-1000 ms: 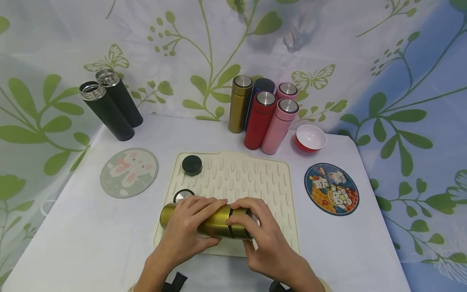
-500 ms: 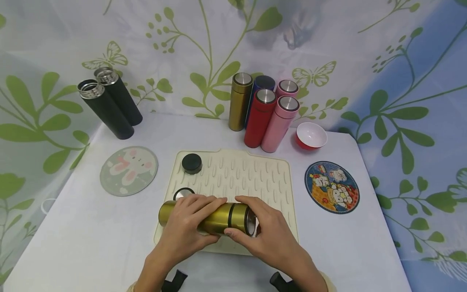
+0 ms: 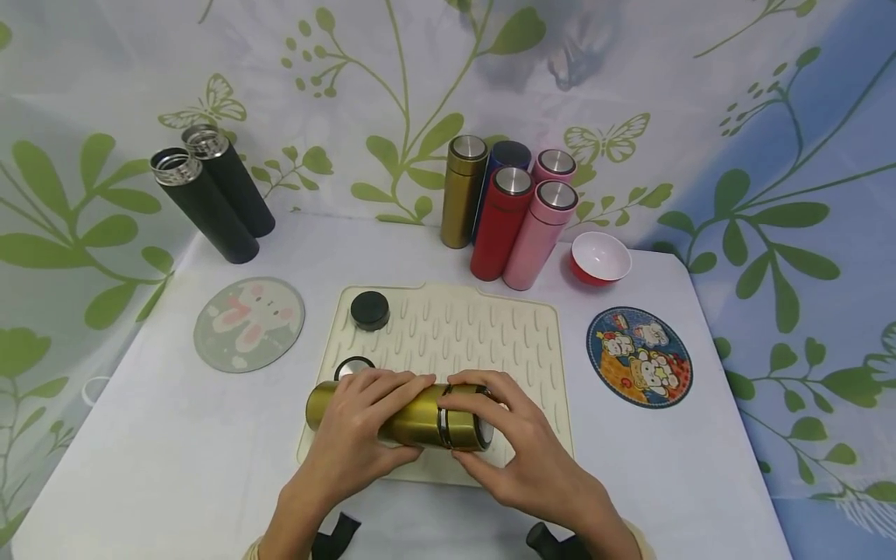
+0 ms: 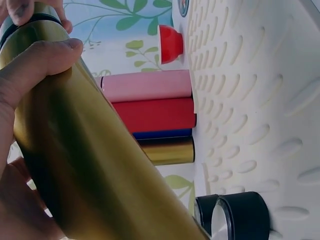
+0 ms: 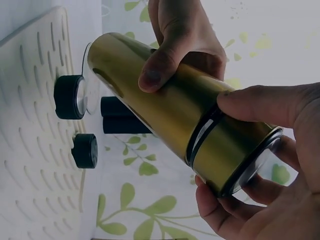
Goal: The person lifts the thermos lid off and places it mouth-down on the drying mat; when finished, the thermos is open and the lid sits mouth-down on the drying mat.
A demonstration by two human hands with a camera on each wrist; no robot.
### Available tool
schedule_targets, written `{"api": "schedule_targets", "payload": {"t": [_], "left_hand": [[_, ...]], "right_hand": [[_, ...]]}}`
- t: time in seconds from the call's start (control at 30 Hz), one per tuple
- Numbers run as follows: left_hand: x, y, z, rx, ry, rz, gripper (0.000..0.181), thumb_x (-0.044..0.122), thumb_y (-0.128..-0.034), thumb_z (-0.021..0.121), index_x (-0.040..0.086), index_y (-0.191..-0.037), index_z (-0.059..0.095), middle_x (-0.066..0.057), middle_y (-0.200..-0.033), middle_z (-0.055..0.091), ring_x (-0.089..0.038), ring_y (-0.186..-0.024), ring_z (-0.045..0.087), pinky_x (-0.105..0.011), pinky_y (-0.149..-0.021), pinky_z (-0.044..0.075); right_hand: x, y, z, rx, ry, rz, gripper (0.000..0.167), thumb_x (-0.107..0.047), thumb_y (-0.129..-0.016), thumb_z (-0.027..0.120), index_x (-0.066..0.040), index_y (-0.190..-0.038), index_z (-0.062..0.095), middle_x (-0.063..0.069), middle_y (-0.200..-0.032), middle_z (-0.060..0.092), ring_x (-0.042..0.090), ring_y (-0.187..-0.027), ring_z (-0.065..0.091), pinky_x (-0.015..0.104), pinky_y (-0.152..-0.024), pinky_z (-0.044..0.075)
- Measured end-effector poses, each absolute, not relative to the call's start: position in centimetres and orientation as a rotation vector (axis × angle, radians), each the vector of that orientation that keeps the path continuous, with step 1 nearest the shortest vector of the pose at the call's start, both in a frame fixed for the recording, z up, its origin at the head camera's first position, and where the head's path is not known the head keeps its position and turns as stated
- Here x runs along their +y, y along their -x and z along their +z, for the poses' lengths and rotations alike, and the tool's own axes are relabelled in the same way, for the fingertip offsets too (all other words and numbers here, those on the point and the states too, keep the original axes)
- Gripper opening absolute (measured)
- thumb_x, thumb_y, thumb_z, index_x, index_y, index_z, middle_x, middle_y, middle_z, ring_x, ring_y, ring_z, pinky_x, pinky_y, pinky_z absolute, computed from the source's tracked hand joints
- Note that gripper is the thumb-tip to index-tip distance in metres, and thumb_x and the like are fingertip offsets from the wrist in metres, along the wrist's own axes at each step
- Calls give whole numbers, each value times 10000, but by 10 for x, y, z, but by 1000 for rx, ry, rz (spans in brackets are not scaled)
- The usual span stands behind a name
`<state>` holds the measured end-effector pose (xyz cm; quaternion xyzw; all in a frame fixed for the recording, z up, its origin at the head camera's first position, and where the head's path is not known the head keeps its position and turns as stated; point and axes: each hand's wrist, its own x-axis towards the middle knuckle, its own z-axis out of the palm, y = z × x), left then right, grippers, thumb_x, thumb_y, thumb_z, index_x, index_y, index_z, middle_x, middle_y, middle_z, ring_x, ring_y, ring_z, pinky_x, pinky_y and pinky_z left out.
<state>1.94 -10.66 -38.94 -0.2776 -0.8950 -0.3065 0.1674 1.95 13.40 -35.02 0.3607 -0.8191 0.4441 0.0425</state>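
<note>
A gold bottle [image 3: 413,420] lies sideways above the near part of the cream ridged mat [image 3: 476,327]. My left hand [image 3: 357,428] grips its body, fingers over the top and thumb below. At the right end, my right hand [image 3: 521,443] holds the gold cap [image 3: 463,429] between fingers and thumb. A thin silver band shows between cap and body [image 5: 150,100] in the right wrist view. Two black lids rest on the mat, one [image 3: 369,309] at its upper left, the other [image 3: 353,365] just behind the bottle.
Two lidless black bottles [image 3: 210,202] stand at the back left. Gold, blue, red [image 3: 500,225] and pink bottles stand together at the back, beside a red bowl [image 3: 600,258]. Round mats lie left [image 3: 248,325] and right [image 3: 639,358] of the cream mat.
My right fingers have shifted their hold, opening around the cap's end and then closing over it again. A silver band now shows at the cap seam. My left hand stays put.
</note>
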Motion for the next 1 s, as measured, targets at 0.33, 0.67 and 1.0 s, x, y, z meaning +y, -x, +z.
{"api": "schedule_targets", "payload": {"t": [0.33, 0.67, 1.0], "left_hand": [[-105, -19, -388, -2554, 774, -923, 879, 286, -557, 978, 275, -1362, 625, 80, -1208, 665, -168, -1097, 553, -434, -871, 430], [-105, -20, -384, -2566, 764, -986, 898, 268, -546, 989, 285, -1365, 622, 94, -1215, 662, -145, -1090, 551, -440, -864, 436], [-106, -22, -381, -2579, 755, -1064, 885, 259, -557, 978, 292, -1366, 621, 129, -1229, 654, -114, -1107, 552, -428, -910, 451]], "right_hand": [[137, -18, -343, -2423, -1206, 1341, 673, 82, -689, 851, -180, -1274, 646, 71, -1390, 510, 237, -1269, 462, 323, -1030, 444], [139, -17, -338, -2442, -1202, 1359, 755, 66, -692, 859, -107, -1356, 545, 75, -1408, 505, 244, -1272, 493, 335, -1060, 425], [141, -18, -339, -2356, -1234, 1362, 685, 118, -687, 816, -188, -1277, 653, 125, -1375, 514, 272, -1218, 527, 339, -1006, 475]]}}
